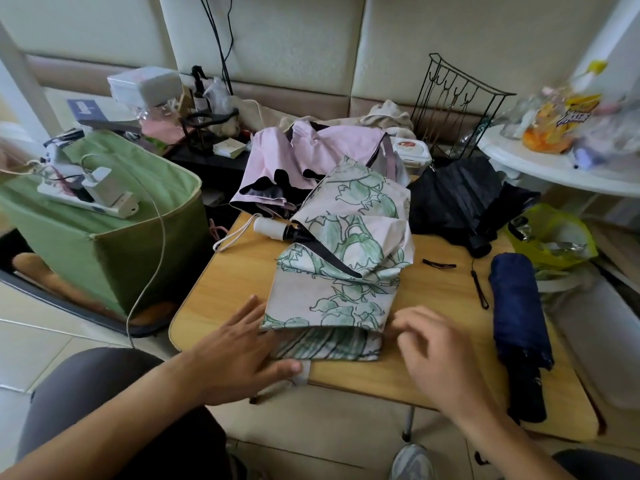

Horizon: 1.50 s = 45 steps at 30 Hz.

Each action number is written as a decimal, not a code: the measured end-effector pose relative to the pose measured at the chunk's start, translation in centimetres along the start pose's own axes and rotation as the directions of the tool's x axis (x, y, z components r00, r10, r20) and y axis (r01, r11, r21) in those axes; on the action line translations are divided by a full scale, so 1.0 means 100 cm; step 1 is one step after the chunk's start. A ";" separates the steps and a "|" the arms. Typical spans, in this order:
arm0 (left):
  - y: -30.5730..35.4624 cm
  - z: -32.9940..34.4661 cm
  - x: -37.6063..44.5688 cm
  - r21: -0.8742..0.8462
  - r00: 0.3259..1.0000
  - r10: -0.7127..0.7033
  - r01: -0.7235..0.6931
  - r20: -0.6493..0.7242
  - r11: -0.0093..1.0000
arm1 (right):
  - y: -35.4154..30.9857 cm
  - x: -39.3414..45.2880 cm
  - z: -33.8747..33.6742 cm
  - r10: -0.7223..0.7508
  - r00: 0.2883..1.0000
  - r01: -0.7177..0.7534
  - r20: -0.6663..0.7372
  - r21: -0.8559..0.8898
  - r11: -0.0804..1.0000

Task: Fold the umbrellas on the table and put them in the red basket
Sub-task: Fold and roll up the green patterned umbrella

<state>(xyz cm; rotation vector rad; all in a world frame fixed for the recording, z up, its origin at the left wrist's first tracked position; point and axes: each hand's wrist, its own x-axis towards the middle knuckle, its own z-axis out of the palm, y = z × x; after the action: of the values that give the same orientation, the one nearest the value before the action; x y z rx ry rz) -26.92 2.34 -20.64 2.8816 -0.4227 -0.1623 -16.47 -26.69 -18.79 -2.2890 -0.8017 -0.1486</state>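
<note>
Between our two hands on the tabletop (242,268) lies the floral umbrella (341,261). Our left hand (242,355) rests flat and spread against its near-left edge; our right hand (436,351) hovers beside it, fingers loosely curled, holding nothing.

A single wide-angle head camera looks forward and steeply down from above the seated person's lap, close over the wooden bench (242,271). It faces a padded wall (277,36), and straight lines bow at the edges.
</note>
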 end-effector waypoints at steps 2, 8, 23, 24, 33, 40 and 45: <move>-0.010 -0.013 -0.004 -0.086 0.998 -0.035 0.039 0.044 0.996 | -0.001 0.007 -0.008 -0.050 0.979 0.045 -0.196 -0.028 0.999; -0.024 -0.044 0.010 -0.515 0.796 -0.546 0.364 -0.259 0.776 | -0.006 0.030 0.007 -0.238 0.971 0.238 0.008 0.022 0.971; -0.028 -0.015 0.092 -0.514 0.753 -0.569 0.362 -0.331 0.778 | -0.002 0.044 0.038 -0.278 0.948 0.287 0.158 -0.039 0.957; -0.028 -0.011 0.094 -0.510 0.737 -0.570 0.355 -0.363 0.784 | -0.001 0.046 0.039 -0.242 0.956 0.256 0.165 -0.069 0.964; 0.003 0.006 0.084 0.045 0.819 -0.021 0.057 -0.574 0.997 | 0.008 0.046 0.037 -0.147 0.915 0.230 0.375 -0.189 0.955; 0.006 0.029 0.064 0.070 0.956 0.015 0.006 -0.294 0.997 | 0.015 0.041 0.032 -0.072 0.852 0.258 0.519 -0.295 0.920; 0.005 0.031 0.063 0.115 0.961 0.033 -0.001 -0.273 0.993 | 0.012 0.041 0.029 -0.060 0.841 0.238 0.537 -0.268 0.934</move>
<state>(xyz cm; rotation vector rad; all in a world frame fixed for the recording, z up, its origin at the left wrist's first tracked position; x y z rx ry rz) -21.49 -0.64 -24.03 2.9492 -0.4150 0.2717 -12.84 -23.40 -20.34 -2.6161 -1.3240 0.3154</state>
